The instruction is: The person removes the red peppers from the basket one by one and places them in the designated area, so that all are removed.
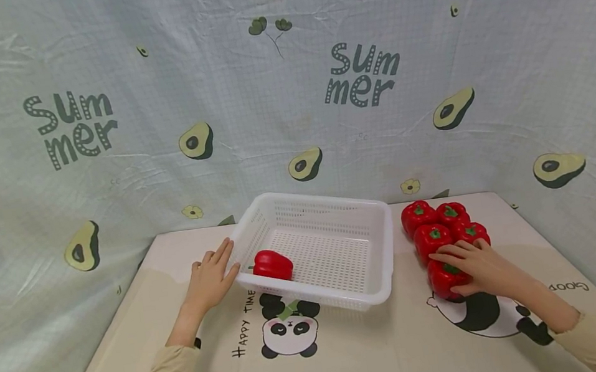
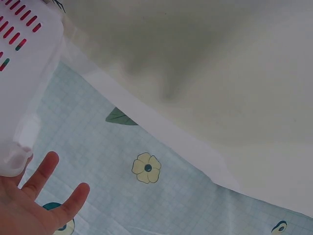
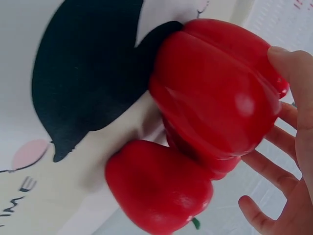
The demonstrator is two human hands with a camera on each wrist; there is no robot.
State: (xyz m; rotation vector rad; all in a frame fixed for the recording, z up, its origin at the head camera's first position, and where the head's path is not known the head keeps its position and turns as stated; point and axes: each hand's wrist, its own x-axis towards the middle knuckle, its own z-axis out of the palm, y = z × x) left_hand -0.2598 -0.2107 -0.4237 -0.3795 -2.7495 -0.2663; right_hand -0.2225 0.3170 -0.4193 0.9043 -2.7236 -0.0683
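A white perforated plastic basket (image 1: 329,295) stands on the table, with one red bell pepper (image 1: 272,265) lying in its front left corner. My left hand (image 1: 211,279) is at the basket's left side, fingers spread and fairly straight, fingertips touching the rim. In the left wrist view, the fingers (image 2: 41,178) reach past the basket's corner. To the right, my right hand (image 1: 478,266) curls thumb and fingers round the nearest red bell pepper (image 1: 445,281). The right wrist view shows the thumb against this pepper (image 3: 215,88), while the other fingers are partly hidden behind it.
Several more red bell peppers (image 1: 432,240) are clustered just behind the gripped one, right of the basket. The table (image 1: 354,354) has a panda-printed cover. Behind and around it hangs a pale cloth (image 1: 240,93) printed with avocados.
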